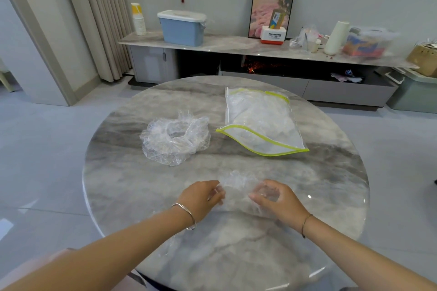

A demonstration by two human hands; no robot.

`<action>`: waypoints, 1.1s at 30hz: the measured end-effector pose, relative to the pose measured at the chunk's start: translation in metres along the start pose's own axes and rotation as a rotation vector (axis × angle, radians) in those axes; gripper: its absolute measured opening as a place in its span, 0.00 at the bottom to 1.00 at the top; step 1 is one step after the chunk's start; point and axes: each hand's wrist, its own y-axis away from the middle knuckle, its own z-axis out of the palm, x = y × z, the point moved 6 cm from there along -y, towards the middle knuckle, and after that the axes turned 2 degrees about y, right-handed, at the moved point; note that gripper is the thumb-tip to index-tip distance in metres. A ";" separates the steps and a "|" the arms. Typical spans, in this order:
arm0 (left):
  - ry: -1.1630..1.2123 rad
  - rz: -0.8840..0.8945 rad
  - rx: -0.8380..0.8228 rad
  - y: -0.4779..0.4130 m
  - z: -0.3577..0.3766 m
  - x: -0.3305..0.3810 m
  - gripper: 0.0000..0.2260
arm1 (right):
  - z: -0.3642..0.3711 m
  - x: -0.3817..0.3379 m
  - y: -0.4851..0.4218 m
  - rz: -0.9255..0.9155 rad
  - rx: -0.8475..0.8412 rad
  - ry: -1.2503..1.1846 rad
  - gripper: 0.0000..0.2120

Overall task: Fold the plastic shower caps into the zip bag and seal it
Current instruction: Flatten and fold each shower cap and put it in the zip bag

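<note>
Head view: "Panasonic" box (272, 36) beyond zip bag (260, 120)

The only word I can read from here is "Panasonic", in dark blue on the white front of a small white-and-red cardboard box (273, 36). It stands about midway along the long grey marble-topped sideboard (220, 45). The finer line beneath the brand is too small for me, as is the print on the yellow-and-blue card (277, 19) propped in that box.
</note>
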 end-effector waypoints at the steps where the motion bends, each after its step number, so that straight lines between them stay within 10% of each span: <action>1: 0.076 -0.046 -0.006 -0.001 0.001 -0.004 0.08 | 0.002 0.004 0.000 0.041 -0.034 -0.025 0.09; 13: -0.087 -0.263 -0.006 -0.010 0.002 -0.030 0.08 | -0.009 0.031 -0.009 0.231 0.204 0.222 0.09; 20: -0.527 0.507 0.113 -0.020 0.014 0.018 0.20 | 0.000 -0.005 -0.007 -0.191 0.358 0.511 0.15; 25: -0.611 0.228 -0.293 -0.025 0.047 -0.005 0.23 | 0.015 -0.008 -0.007 -0.322 0.268 0.601 0.16; 33: -0.469 0.108 -0.328 -0.034 0.026 -0.004 0.35 | 0.045 -0.011 0.005 -0.623 -0.068 0.926 0.26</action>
